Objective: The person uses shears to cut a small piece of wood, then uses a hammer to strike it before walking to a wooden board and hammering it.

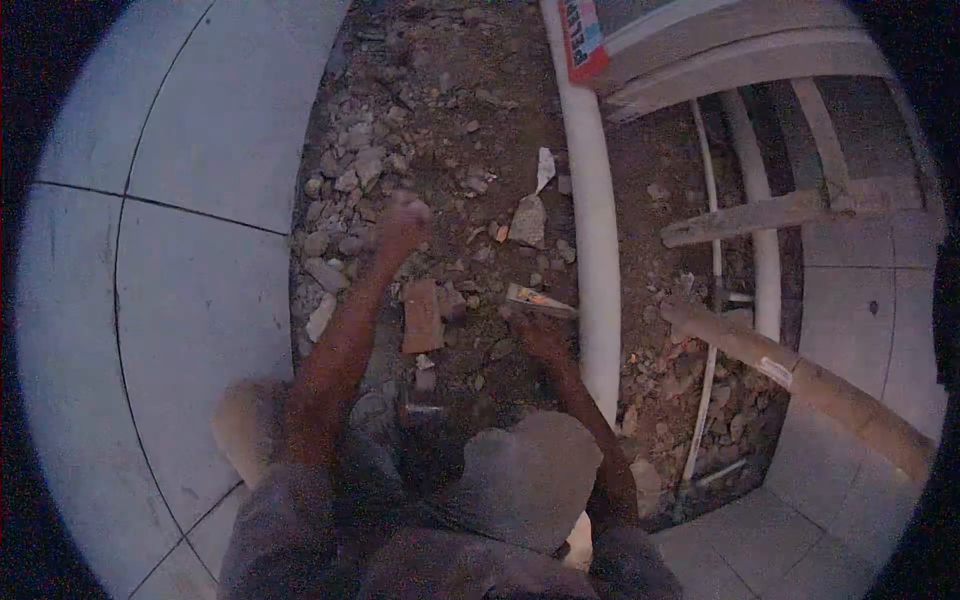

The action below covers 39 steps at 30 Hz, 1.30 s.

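My left hand point(408, 212) is closed above the rubble at the edge of the stony strip. Whatever it may hold is hidden in the dim, grainy picture. A reddish brick point(422, 315) lies flat on the soil between my forearms. My right hand point(530, 325) is closed at the near edge of a flat, pale piece with an orange mark point(541, 301), close to the white pipe point(597, 240). Beyond that hand lies a grey, wedge-shaped piece point(528, 222) with a white strip point(545, 168) at its far end.
Broken stones point(352, 165) line the strip beside large pale floor tiles point(210, 330) on the left. At right are a wooden frame point(760, 215), thinner pipes point(762, 250) and a brown cardboard-like tube point(840, 390). A red-and-white label point(583, 45) sits at the top.
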Tool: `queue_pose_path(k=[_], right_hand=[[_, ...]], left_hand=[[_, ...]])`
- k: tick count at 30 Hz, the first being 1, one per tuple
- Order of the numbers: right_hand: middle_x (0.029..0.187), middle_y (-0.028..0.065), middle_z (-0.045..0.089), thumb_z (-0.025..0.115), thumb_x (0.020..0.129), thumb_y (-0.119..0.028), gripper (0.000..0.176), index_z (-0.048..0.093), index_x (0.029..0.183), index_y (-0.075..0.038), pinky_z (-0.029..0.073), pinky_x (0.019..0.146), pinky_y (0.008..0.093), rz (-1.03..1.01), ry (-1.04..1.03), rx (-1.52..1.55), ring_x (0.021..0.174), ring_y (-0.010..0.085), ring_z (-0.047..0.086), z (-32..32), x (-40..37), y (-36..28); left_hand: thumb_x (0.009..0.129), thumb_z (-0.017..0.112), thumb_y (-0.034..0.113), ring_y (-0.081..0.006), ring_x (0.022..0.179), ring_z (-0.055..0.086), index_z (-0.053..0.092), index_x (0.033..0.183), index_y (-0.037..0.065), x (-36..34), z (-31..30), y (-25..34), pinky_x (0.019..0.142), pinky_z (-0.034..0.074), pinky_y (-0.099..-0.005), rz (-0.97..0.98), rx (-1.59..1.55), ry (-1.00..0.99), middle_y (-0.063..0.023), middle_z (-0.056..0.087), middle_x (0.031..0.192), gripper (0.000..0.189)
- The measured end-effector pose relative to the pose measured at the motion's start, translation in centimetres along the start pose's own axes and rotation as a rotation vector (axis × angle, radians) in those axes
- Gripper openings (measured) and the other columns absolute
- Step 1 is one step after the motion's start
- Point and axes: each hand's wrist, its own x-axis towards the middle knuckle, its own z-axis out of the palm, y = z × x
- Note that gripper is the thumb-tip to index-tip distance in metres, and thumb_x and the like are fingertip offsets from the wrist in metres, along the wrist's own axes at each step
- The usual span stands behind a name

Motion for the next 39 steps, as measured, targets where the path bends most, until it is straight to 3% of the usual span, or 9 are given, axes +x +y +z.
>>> queue_pose_path(k=[2, 7, 12, 19, 22, 25, 33, 37, 39], right_hand=[[0.079, 0.0199, 0.061, 0.044, 0.090, -0.038, 0.051, 0.043, 0.126, -0.002, 0.049, 0.064, 0.0416, -0.120, -0.099, -0.369, 0.069, 0.0282, 0.059, 0.3, 0.6, 0.4], [0.079, 0.0166, 0.060, 0.054, 0.085, -0.036, 0.049, 0.049, 0.118, 0.000, 0.047, 0.070, 0.0444, -0.180, 0.670, 0.093, 0.072, 0.0296, 0.058, -1.1, -0.5, -3.0], [0.099, 0.0180, 0.057, 0.057, 0.083, -0.035, 0.050, 0.049, 0.118, 0.000, 0.043, 0.081, 0.0449, -0.176, 0.495, 0.509, 0.089, 0.0307, 0.056, -7.5, -2.7, -7.4], [0.117, 0.0171, 0.051, 0.057, 0.084, -0.030, 0.050, 0.043, 0.125, -0.005, 0.039, 0.092, 0.0429, -0.027, 0.399, 0.438, 0.106, 0.0341, 0.049, -8.6, -3.6, -8.2], [0.121, 0.0161, 0.049, 0.054, 0.086, -0.032, 0.052, 0.039, 0.129, -0.008, 0.037, 0.094, 0.0474, -0.608, 0.738, -0.862, 0.110, 0.0364, 0.047, 4.0, 2.3, 4.6], [0.120, 0.0165, 0.049, 0.055, 0.085, -0.031, 0.051, 0.041, 0.127, -0.007, 0.038, 0.093, 0.0460, -0.008, 0.542, 0.159, 0.107, 0.0351, 0.048, 1.9, -6.1, -0.1], [0.119, 0.0175, 0.048, 0.057, 0.083, -0.028, 0.048, 0.044, 0.123, -0.004, 0.040, 0.091, 0.0422, 0.181, 0.406, -0.233, 0.102, 0.0316, 0.050, 12.5, -9.4, 5.1], [0.118, 0.0180, 0.048, 0.058, 0.082, -0.027, 0.046, 0.045, 0.120, -0.003, 0.041, 0.089, 0.0403, 0.042, 0.624, -0.398, 0.099, 0.0298, 0.051, 13.0, -9.3, 4.8], [0.117, 0.0166, 0.049, 0.059, 0.082, -0.024, 0.048, 0.043, 0.122, -0.003, 0.041, 0.087, 0.0373, 0.224, 0.642, 0.219, 0.096, 0.0271, 0.051, 8.7, -12.5, 3.1]], left_hand=[[0.089, 0.052, 0.026, -0.0215, 0.069, 0.062, 0.040, 0.123, -0.002, -2.0, 1.8, 8.7, 0.062, 0.054, -0.0335, 0.169, -0.243, -0.085, -0.0132, 0.060, 0.092, 0.045], [0.086, 0.057, 0.025, -0.0174, 0.074, 0.062, 0.050, 0.114, 0.001, -7.6, 5.3, 16.5, 0.068, 0.053, -0.0301, 0.305, -0.416, -0.332, -0.0110, 0.061, 0.087, 0.038], [0.084, 0.059, 0.026, -0.0124, 0.082, 0.058, 0.062, 0.094, 0.004, -9.7, 8.0, 12.8, 0.077, 0.048, -0.0305, 0.487, 0.217, -0.161, -0.0072, 0.063, 0.087, 0.025], [0.083, 0.060, 0.030, -0.0150, 0.080, 0.058, 0.064, 0.088, 0.005, -12.8, 8.8, 13.2, 0.081, 0.045, -0.0320, 0.268, -0.183, -0.182, -0.0062, 0.064, 0.089, 0.026], [0.083, 0.059, 0.029, -0.0158, 0.081, 0.058, 0.064, 0.088, 0.005, -12.3, 9.3, 12.5, 0.080, 0.044, -0.0316, 0.309, -0.190, -0.111, -0.0068, 0.064, 0.087, 0.025], [0.083, 0.058, 0.028, -0.0165, 0.081, 0.058, 0.064, 0.088, 0.004, -11.8, 9.2, 11.8, 0.078, 0.045, -0.0309, 0.267, -0.173, -0.056, -0.0062, 0.064, 0.087, 0.025], [0.081, 0.060, 0.023, -0.0292, 0.084, 0.060, 0.061, 0.092, 0.006, -11.7, 10.9, 10.2, 0.077, 0.046, -0.0377, 0.686, 0.257, 0.108, -0.0107, 0.063, 0.090, 0.020], [0.081, 0.060, 0.025, -0.0314, 0.086, 0.060, 0.061, 0.090, 0.007, -12.6, 10.2, 11.7, 0.077, 0.046, -0.0400, 0.564, 0.144, 0.091, -0.0111, 0.063, 0.092, 0.020], [0.083, 0.057, 0.023, -0.0310, 0.087, 0.059, 0.061, 0.090, 0.006, -12.3, 10.5, 11.1, 0.076, 0.046, -0.0397, 0.615, 0.060, 0.184, -0.0116, 0.062, 0.092, 0.019]])
